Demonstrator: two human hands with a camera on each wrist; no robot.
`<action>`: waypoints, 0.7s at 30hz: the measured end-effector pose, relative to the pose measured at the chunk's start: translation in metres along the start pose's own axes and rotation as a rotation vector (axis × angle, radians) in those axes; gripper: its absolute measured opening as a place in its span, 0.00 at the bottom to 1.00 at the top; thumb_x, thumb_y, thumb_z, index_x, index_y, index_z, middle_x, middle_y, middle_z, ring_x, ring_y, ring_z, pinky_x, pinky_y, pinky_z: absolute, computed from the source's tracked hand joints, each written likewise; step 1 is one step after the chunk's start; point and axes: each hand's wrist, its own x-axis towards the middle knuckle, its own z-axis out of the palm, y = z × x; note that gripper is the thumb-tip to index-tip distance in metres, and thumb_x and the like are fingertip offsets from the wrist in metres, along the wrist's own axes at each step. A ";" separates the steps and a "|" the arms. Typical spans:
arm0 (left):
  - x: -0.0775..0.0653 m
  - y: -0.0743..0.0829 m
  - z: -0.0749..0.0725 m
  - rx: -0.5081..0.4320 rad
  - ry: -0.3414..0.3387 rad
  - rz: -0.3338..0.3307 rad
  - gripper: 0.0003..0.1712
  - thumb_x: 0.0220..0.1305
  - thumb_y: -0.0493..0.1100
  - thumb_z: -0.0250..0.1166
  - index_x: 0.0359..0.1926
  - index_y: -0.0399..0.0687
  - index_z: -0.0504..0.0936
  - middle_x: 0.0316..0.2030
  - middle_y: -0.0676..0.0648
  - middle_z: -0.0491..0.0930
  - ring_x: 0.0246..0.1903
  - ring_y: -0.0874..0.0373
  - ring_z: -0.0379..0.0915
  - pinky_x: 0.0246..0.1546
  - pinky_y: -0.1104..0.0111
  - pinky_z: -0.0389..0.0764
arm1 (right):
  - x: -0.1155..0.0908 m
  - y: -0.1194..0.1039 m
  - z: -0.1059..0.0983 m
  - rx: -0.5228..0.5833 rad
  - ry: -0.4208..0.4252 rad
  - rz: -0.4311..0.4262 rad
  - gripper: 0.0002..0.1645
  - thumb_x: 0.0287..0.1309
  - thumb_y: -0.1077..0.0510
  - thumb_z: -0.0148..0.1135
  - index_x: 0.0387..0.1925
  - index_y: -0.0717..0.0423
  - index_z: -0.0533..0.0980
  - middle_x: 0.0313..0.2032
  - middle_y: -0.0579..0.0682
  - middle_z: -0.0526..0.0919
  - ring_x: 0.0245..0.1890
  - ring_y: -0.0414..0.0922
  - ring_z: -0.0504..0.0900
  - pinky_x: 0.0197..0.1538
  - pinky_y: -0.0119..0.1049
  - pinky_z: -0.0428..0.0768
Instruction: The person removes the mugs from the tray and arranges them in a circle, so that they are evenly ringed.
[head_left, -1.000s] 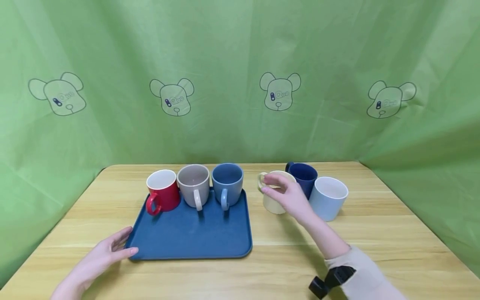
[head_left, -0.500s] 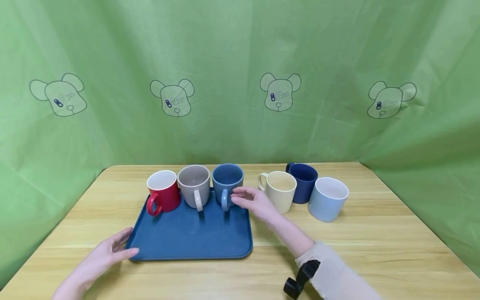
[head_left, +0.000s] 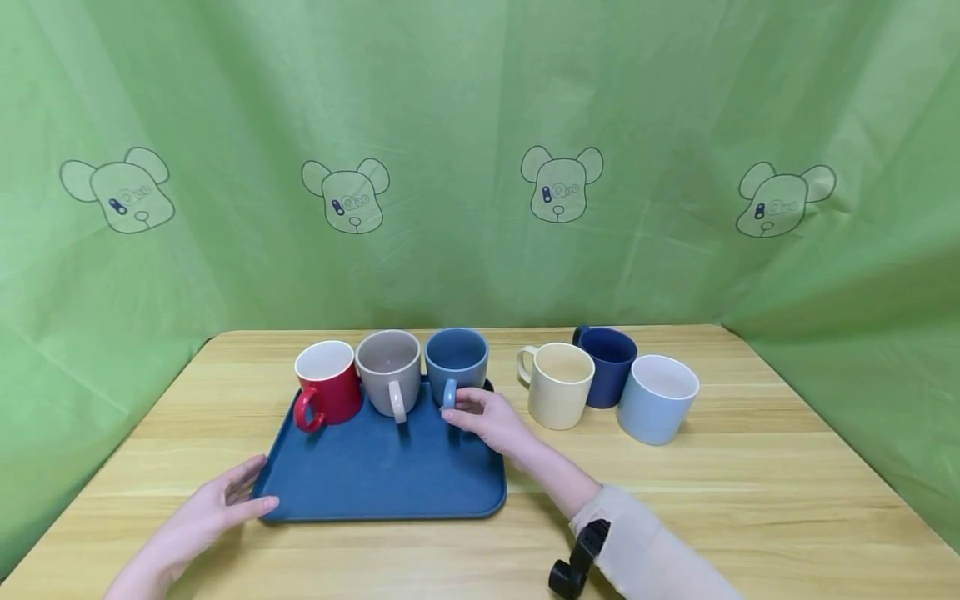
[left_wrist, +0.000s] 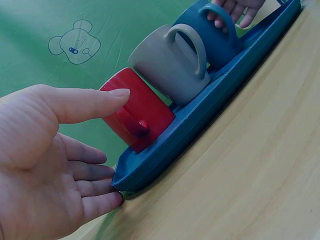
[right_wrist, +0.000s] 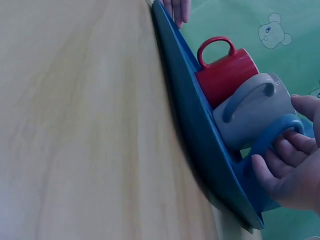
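Three mugs stand upright along the back of the blue tray point(head_left: 382, 475): red point(head_left: 327, 383), grey point(head_left: 387, 375) and blue point(head_left: 456, 367), their handles facing the front. My right hand point(head_left: 487, 418) is at the blue mug's handle point(head_left: 450, 394), thumb at the front and fingers beside it. In the right wrist view, my right hand's loosely bent fingers point(right_wrist: 290, 152) reach to the handle loop; how firmly they touch is unclear. My left hand point(head_left: 210, 510) rests at the tray's front left corner. Its fairly straight fingertips touch the rim in the left wrist view, thumb spread above.
To the right of the tray, three mugs stand close together on the wooden table point(head_left: 720, 508): cream point(head_left: 558, 396), dark blue point(head_left: 611, 371) and light blue point(head_left: 656, 408). A green curtain point(head_left: 465, 267) with printed animal faces hangs behind and at both sides.
My right hand has left the cream mug and moved left to the blue mug's handle. The cream mug stays where it was, and the left hand keeps its place at the tray.
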 end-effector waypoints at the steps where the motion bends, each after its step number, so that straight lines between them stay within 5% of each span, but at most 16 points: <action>1: 0.000 0.000 0.000 -0.001 -0.001 0.000 0.46 0.64 0.48 0.59 0.67 0.23 0.44 0.65 0.23 0.44 0.63 0.31 0.50 0.60 0.47 0.59 | 0.001 0.001 0.001 0.020 -0.016 -0.008 0.22 0.57 0.58 0.63 0.49 0.67 0.75 0.43 0.56 0.82 0.43 0.45 0.79 0.47 0.39 0.78; 10: 0.001 -0.001 0.000 0.017 0.000 -0.005 0.46 0.64 0.49 0.58 0.67 0.24 0.44 0.65 0.23 0.45 0.63 0.30 0.49 0.60 0.47 0.60 | 0.002 0.004 0.004 0.184 -0.080 -0.035 0.20 0.62 0.64 0.53 0.49 0.78 0.70 0.41 0.64 0.82 0.45 0.47 0.79 0.52 0.45 0.76; 21: -0.001 0.001 0.000 0.020 0.008 0.008 0.46 0.63 0.48 0.60 0.67 0.23 0.45 0.65 0.23 0.46 0.63 0.31 0.50 0.60 0.48 0.60 | -0.007 -0.001 0.002 0.255 0.090 0.004 0.16 0.60 0.64 0.57 0.40 0.79 0.74 0.25 0.51 0.83 0.29 0.38 0.80 0.41 0.39 0.82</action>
